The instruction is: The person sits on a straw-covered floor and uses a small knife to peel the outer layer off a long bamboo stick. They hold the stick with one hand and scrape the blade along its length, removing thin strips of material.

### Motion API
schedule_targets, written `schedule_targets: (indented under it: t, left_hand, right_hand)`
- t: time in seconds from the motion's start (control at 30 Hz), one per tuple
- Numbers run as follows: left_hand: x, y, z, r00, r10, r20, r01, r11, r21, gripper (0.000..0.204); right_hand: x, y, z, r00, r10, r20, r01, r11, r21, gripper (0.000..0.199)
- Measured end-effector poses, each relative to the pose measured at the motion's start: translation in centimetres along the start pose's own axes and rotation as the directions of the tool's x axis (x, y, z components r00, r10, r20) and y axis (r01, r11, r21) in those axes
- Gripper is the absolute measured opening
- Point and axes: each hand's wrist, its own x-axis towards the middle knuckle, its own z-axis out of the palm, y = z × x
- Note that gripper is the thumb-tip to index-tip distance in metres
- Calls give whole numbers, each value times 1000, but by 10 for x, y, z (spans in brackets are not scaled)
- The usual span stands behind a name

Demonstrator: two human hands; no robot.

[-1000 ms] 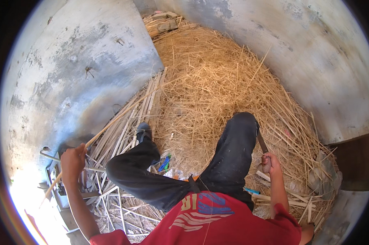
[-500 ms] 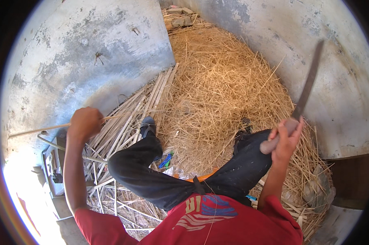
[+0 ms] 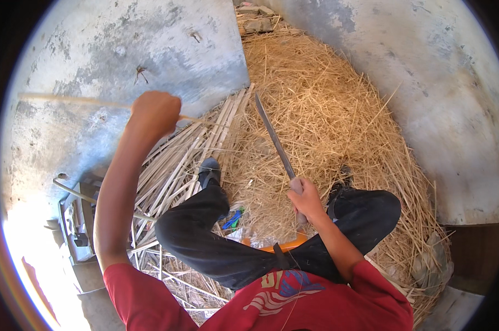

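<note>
My right hand (image 3: 309,199) is wrapped round the wooden handle of a long machete (image 3: 275,137), in front of my body. Its dark blade points up and to the left over the shavings. Raised at the left, my left hand (image 3: 155,113) is closed in a fist round a thin bamboo strip (image 3: 73,99). The strip runs out to the left, blurred by motion, and its other end shows to the right of the fist. Blade and strip are apart.
A heap of straw-like shavings (image 3: 316,105) covers the floor ahead. Split bamboo strips (image 3: 178,154) lie in a bundle at the left. Concrete walls (image 3: 122,44) stand on both sides. Beside my left arm is a grey box (image 3: 75,226); an orange seat edge (image 3: 293,243) shows between my legs.
The machete has swung from the far right to the middle, its blade now tilting left. My left hand has risen and moved right with the strip. My right knee has shifted outward.
</note>
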Motion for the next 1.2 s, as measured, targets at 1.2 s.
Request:
schedule_targets:
  t: [1.2]
  left_hand:
    - [100,14,-48,984,152,-89,-136,976,171,10]
  right_hand:
    - [133,205,117,964,-30,-264,-98,883,-459,36]
